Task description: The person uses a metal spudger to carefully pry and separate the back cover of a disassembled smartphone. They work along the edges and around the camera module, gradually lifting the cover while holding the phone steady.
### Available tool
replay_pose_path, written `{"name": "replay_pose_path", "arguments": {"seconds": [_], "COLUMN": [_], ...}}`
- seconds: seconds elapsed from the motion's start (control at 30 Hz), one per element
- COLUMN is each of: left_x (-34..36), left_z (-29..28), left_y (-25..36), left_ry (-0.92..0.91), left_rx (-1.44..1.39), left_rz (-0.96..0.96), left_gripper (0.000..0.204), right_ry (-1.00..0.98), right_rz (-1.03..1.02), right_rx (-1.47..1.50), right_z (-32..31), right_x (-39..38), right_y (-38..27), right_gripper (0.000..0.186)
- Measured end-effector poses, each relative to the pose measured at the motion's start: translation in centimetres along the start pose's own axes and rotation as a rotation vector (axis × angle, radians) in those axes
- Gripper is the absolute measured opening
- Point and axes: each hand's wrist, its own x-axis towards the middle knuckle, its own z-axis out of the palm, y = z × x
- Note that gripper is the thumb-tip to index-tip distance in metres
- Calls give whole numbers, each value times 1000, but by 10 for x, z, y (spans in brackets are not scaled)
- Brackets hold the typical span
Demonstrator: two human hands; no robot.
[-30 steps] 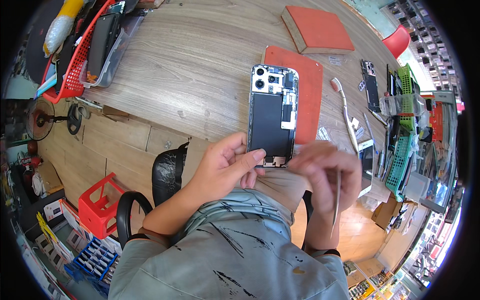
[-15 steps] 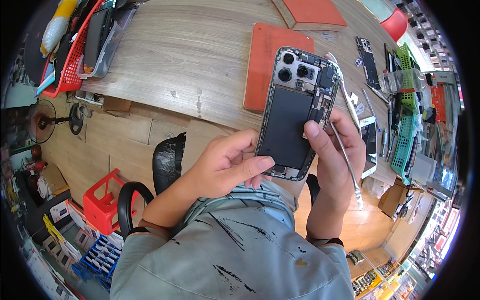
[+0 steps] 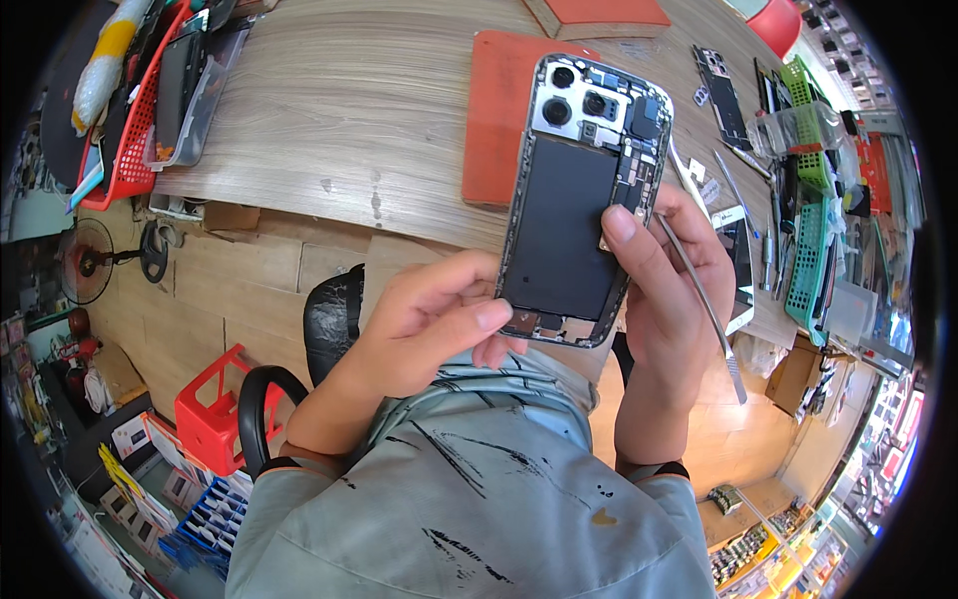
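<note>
Here, the left grip (image 3: 429, 324) pinches the near left corner of an opened phone (image 3: 567, 215), its thumb on top and other fingers underneath. The right grip (image 3: 671, 280) clasps the phone's right side, thumb pressed over the inner parts, and also carries a thin metal tool (image 3: 696, 278) that slants back past the wrist. The phone lies between both grips, its camera end pointing away from them. Beyond the grips, a flat red pad (image 3: 491, 120) rests on the desk (image 3: 329, 110), partly hidden behind the phone. Just right of the right grip sits a white phone (image 3: 738, 262); farther off on that side stands a teal basket (image 3: 805, 262).
</note>
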Motion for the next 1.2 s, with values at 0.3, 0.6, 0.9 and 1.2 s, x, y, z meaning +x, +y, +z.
{"name": "replay_pose_path", "arguments": {"seconds": [0.3, 0.6, 0.9, 1.2], "left_x": [3, 21, 24, 14], "left_z": [-11, 13, 23, 23], "left_y": [-15, 17, 42, 28], "left_ry": [49, 165, 185, 372], "left_rx": [-86, -183, -190, -187], "left_rz": [231, 183, -25, 379], "left_gripper": [37, 76, 69, 79], "right_ry": [-14, -102, 13, -175], "right_rz": [-21, 88, -355, -104], "right_rx": [104, 46, -255, -227], "right_z": [3, 28, 24, 2], "right_x": [5, -1, -4, -40], "right_y": [0, -8, 6, 20], "right_gripper": [28, 33, 29, 11]}}
